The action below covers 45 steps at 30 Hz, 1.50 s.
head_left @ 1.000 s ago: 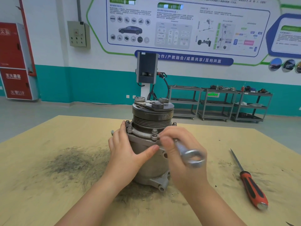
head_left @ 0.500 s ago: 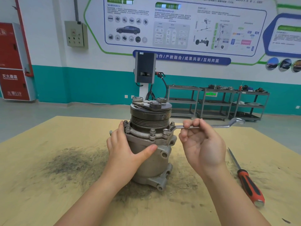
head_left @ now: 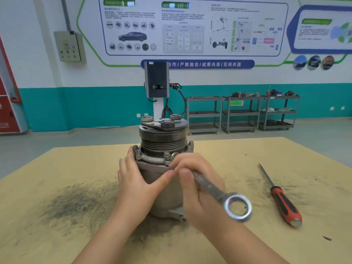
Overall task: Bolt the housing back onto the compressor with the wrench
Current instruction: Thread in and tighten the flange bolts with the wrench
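I have the compressor [head_left: 163, 168] standing upright mid-bench [head_left: 57, 235], my left hand [head_left: 137, 180] spread flat against its body, fingers relaxed and steadying it. My right hand [head_left: 194, 180] has its fingers curled round the wrench [head_left: 219, 191], whose working end is hidden behind them near the front flange bolt [head_left: 166, 154]; the free ring end points back at me. My worry: if that hidden end sits crooked it could slip off and round the head, or my knuckles hit the housing [head_left: 152, 159]. A screwdriver [head_left: 282, 199] lies well apart.
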Tool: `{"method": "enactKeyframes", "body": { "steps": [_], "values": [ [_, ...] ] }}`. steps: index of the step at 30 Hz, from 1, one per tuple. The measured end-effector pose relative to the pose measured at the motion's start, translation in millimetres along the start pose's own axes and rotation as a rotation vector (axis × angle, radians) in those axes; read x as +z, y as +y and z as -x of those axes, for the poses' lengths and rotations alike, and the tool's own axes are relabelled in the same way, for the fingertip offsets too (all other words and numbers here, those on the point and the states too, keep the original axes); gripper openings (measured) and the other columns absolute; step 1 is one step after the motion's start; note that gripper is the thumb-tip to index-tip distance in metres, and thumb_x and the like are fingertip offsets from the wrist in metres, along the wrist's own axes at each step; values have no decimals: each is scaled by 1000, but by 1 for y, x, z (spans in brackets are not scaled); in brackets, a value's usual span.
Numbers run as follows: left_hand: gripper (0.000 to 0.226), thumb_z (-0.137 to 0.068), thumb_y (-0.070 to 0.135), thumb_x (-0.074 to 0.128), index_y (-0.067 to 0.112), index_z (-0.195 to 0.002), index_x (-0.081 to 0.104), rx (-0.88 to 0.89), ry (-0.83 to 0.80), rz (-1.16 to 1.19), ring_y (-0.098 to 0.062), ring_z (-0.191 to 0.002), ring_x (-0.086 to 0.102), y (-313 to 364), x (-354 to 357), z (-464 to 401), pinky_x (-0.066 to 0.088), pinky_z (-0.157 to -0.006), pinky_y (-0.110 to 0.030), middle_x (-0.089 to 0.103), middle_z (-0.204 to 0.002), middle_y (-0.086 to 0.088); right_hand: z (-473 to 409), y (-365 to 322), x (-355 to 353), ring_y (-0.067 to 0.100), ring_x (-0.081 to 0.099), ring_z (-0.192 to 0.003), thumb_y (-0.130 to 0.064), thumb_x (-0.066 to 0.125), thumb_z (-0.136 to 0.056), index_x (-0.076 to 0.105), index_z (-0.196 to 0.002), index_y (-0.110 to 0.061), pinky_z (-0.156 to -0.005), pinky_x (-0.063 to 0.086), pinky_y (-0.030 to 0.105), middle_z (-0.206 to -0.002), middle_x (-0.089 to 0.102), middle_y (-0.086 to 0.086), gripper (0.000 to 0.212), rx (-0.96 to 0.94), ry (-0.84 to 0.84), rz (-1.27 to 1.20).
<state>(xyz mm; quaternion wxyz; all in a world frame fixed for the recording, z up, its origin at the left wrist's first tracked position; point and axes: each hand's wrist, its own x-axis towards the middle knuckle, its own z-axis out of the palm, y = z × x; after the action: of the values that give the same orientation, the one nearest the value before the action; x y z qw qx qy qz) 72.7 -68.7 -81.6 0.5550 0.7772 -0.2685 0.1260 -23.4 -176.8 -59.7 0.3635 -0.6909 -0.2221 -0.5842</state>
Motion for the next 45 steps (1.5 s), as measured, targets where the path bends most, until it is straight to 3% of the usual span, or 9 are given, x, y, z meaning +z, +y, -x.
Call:
{"method": "enactKeyframes", "body": {
  "steps": [5, 11, 17, 20, 23, 28, 33, 36, 45],
  "values": [
    [132, -47, 89, 57, 33, -156, 9, 1, -5, 5, -9, -144, 21, 0, -2, 1, 25, -118, -38, 24, -146, 20, -24, -2, -16, 17, 58, -60, -35, 38, -101, 60, -74, -21, -58, 47, 25, -74, 65, 1, 38, 429, 371, -377],
    [132, -48, 86, 58, 32, -157, 6, 0, -7, 0, -9, -144, 21, -2, -2, 0, 25, -118, -39, 22, -143, 25, -31, 7, -24, 17, 57, -53, -34, 42, -90, 60, -70, -13, -51, 47, 23, -68, 64, 6, 34, 626, 354, -694],
    [132, -49, 84, 60, 31, -157, 6, 3, -14, 13, -8, -142, 21, 2, -4, -1, 26, -118, -39, 20, -130, 29, -37, 12, -33, 17, 56, -53, -36, 43, -87, 51, -75, -7, -52, 48, 24, -67, 63, 6, 32, 731, 330, -723],
    [132, -47, 85, 58, 31, -157, 8, -4, -14, 9, -8, -142, 21, 3, -3, 1, 25, -117, -36, 23, -136, 26, -24, 10, -22, 20, 57, -56, -37, 42, -98, 55, -75, -14, -55, 47, 26, -70, 63, 4, 35, 595, 367, -532],
    [136, -45, 93, 54, 32, -156, 7, -3, 0, -1, -8, -143, 20, 1, -2, 0, 24, -116, -35, 23, -139, 27, -8, 6, -5, 17, 61, -71, -40, 43, -101, 60, -80, -30, -68, 48, 24, -81, 63, -4, 29, 270, 253, -180],
    [145, -39, 103, 50, 30, -157, 7, -29, -2, -18, -14, -145, 22, 2, -2, -1, 28, -119, -47, 24, -145, 19, 1, 0, 6, 8, 60, -88, -35, 45, -102, 59, -94, -16, -80, 49, 20, -91, 59, -9, 25, -10, 70, 207],
    [131, -50, 85, 60, 32, -157, 6, -12, -3, 6, -8, -143, 19, -1, -2, 0, 25, -118, -39, 21, -129, 33, -19, -3, -11, 14, 62, -68, -29, 35, -102, 57, -87, -27, -64, 49, 21, -83, 66, -1, 27, 307, 359, -192],
    [132, -49, 85, 59, 31, -157, 5, -13, -13, 8, -7, -143, 20, 0, -2, -1, 26, -118, -39, 14, -119, 37, -31, 2, -26, 18, 59, -58, -25, 34, -103, 51, -83, -13, -56, 49, 24, -74, 66, 5, 29, 508, 486, -457],
    [133, -48, 85, 59, 31, -157, 5, -13, -22, 4, -9, -143, 21, 3, -3, 1, 28, -119, -43, 19, -129, 32, -39, 22, -40, 19, 57, -55, -25, 34, -101, 49, -79, -10, -53, 50, 25, -70, 64, 10, 31, 861, 331, -836]
  ]
}}
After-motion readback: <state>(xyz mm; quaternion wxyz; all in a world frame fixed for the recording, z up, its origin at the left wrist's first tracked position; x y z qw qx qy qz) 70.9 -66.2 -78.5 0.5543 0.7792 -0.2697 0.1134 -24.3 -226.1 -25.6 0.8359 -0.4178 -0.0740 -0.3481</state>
